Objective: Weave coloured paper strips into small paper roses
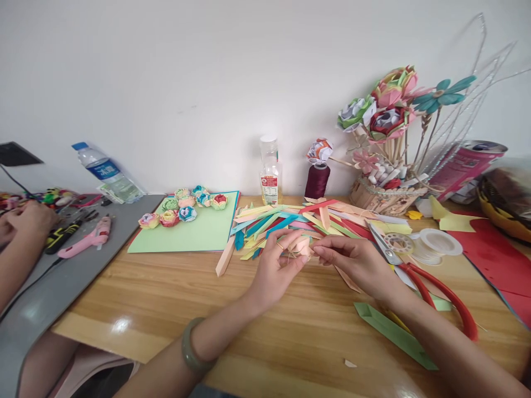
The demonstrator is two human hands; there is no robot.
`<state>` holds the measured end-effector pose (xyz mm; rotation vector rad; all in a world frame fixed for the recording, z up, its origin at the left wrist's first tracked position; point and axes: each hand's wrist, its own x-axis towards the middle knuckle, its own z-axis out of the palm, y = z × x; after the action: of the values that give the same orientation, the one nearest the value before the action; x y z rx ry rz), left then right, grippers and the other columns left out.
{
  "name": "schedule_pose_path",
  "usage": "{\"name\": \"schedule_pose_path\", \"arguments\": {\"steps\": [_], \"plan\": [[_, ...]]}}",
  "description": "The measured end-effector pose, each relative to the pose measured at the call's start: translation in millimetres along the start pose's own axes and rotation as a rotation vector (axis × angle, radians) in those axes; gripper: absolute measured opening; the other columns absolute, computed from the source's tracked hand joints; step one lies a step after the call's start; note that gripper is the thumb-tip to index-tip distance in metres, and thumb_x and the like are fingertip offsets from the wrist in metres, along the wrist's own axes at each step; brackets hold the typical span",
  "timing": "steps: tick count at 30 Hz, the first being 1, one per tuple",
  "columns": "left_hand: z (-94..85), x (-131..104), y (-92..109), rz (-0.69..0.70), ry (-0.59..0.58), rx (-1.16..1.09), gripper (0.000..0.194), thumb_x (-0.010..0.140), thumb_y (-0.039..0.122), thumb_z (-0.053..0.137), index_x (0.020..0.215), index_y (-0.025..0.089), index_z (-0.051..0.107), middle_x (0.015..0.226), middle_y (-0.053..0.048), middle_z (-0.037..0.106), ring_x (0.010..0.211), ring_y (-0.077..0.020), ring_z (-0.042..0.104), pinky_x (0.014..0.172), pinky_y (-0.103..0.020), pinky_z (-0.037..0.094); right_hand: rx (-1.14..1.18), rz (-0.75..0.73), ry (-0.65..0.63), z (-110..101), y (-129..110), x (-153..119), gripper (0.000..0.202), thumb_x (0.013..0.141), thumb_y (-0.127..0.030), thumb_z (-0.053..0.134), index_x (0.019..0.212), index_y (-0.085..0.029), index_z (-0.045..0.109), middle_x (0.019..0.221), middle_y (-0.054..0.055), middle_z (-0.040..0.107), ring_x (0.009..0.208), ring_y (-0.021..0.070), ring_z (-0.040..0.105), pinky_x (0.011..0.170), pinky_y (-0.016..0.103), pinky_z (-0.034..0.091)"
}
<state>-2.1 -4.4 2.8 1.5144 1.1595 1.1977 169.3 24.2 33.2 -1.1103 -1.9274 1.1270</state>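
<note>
A small peach paper flower [299,246] is held above the wooden table, in front of a pile of coloured paper strips [269,221]. My left hand [276,265] has its fingers wrapped round the flower from the left. At the flower's right edge my right hand [352,260] is closed in a pinch; what sits between thumb and forefinger is too small to make out. Red-handled scissors [423,276] lie partly behind my right forearm. A folded green paper strip [396,334] rests near that forearm.
Several finished paper flowers [186,214] sit on green paper [182,240] at the left. Behind the strips stand a glass bottle [269,177] and a dark thread spool [317,181]. Ribbon spools [440,242] lie right. Another person's hands [31,221] are at far left.
</note>
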Motion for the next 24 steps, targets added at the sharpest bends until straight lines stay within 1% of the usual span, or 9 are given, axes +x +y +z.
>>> {"name": "schedule_pose_path", "arguments": {"steps": [3, 7, 12, 16, 19, 21, 24], "plan": [[0.0, 0.4, -0.4, 0.001, -0.007, 0.001, 0.038, 0.078, 0.027, 0.057, 0.116, 0.029, 0.053, 0.119, -0.007, 0.04, 0.114, -0.0205, 0.044, 0.078, -0.029, 0.053, 0.072, 0.093, -0.039, -1.0, 1.8, 2.4, 0.04, 0.073, -0.053, 0.057, 0.078, -0.015, 0.068, 0.072, 0.005, 0.065, 0.065, 0.0162, 0.057, 0.059, 0.026, 0.044], [0.5, 0.3, -0.3, 0.004, -0.013, 0.01, 0.039, 0.078, 0.026, 0.058, 0.116, 0.029, 0.053, 0.12, -0.007, 0.039, 0.114, -0.0203, 0.044, 0.078, -0.029, 0.053, 0.111, 0.116, -0.06, -0.1, 4.4, 3.2, 0.039, 0.071, -0.052, 0.06, 0.08, -0.015, 0.067, 0.074, 0.004, 0.064, 0.067, 0.0155, 0.055, 0.06, 0.025, 0.043], [1.7, 0.2, 0.4, 0.012, -0.023, 0.022, 0.038, 0.078, 0.028, 0.058, 0.116, 0.029, 0.054, 0.119, -0.007, 0.04, 0.113, -0.02, 0.044, 0.078, -0.029, 0.053, 0.02, 0.084, -0.047, 0.8, 6.8, 1.7, 0.035, 0.077, -0.049, 0.054, 0.073, -0.016, 0.062, 0.066, 0.001, 0.058, 0.062, 0.0138, 0.051, 0.056, 0.024, 0.039], [1.5, 0.4, 0.9, 0.009, -0.021, 0.024, 0.038, 0.078, 0.029, 0.057, 0.116, 0.029, 0.053, 0.119, -0.007, 0.041, 0.114, -0.0202, 0.043, 0.079, -0.03, 0.053, -0.137, -0.01, -0.028, 1.8, 5.1, 0.0, 0.029, 0.085, -0.039, 0.045, 0.072, -0.017, 0.057, 0.065, 0.0, 0.055, 0.062, 0.0132, 0.049, 0.056, 0.023, 0.037], [0.6, 0.4, 1.4, -0.001, -0.023, 0.03, 0.037, 0.079, 0.029, 0.056, 0.116, 0.029, 0.053, 0.119, -0.008, 0.041, 0.116, -0.0205, 0.043, 0.079, -0.03, 0.053, -0.231, -0.086, -0.014, 1.6, 1.7, -1.1, 0.028, 0.088, -0.034, 0.04, 0.071, -0.018, 0.055, 0.066, 0.001, 0.055, 0.062, 0.0133, 0.048, 0.057, 0.024, 0.037], [0.0, 0.6, 1.4, 0.0, -0.026, 0.034, 0.037, 0.079, 0.029, 0.056, 0.116, 0.029, 0.053, 0.119, -0.008, 0.041, 0.116, -0.0209, 0.042, 0.079, -0.03, 0.053, -0.227, -0.102, -0.022, 0.4, -0.2, -1.4, 0.027, 0.088, -0.033, 0.041, 0.072, -0.017, 0.056, 0.067, 0.001, 0.056, 0.062, 0.0134, 0.049, 0.058, 0.024, 0.037], [-0.5, 1.1, 0.6, 0.005, -0.028, 0.047, 0.038, 0.079, 0.03, 0.056, 0.117, 0.03, 0.052, 0.119, -0.007, 0.041, 0.116, -0.0213, 0.042, 0.079, -0.031, 0.052, -0.116, -0.063, -0.062, -2.2, -0.5, -0.4, 0.026, 0.085, -0.036, 0.047, 0.078, -0.016, 0.061, 0.07, 0.002, 0.059, 0.065, 0.0139, 0.051, 0.06, 0.024, 0.039]]}}
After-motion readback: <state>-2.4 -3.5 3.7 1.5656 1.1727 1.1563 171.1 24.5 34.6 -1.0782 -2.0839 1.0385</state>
